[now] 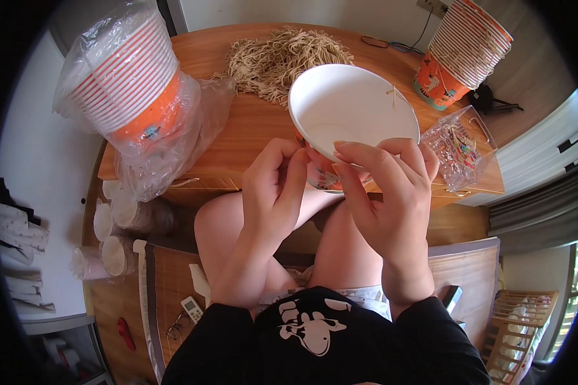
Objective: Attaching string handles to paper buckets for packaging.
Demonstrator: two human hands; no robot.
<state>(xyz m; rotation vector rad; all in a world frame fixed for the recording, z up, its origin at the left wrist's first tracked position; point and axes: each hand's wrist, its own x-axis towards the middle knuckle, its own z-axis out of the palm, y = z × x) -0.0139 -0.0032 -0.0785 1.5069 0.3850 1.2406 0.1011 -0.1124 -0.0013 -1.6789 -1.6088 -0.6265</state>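
A large paper bucket [347, 106], white inside with an orange printed outside, tilts toward me at the table's near edge, above my knees. A short loop of beige cord [393, 96] hangs on its inner wall, near the right rim. My left hand [270, 189] is closed beside the bucket's near left side, thumb and forefinger together; whatever they pinch is hidden. At the near rim, my right hand [392, 192] has its thumb outside and forefinger over the edge, pinching the bucket there. Behind the bucket lies a heap of beige cords [286, 58].
A plastic-wrapped stack of buckets [131, 90] leans at the left of the wooden table [253, 128]. Another bucket stack [462, 51], draped with cords, stands back right. Near it sits a clear box [461, 151] of small coloured pieces. Wrapped white cups [115, 253] stand on the floor left.
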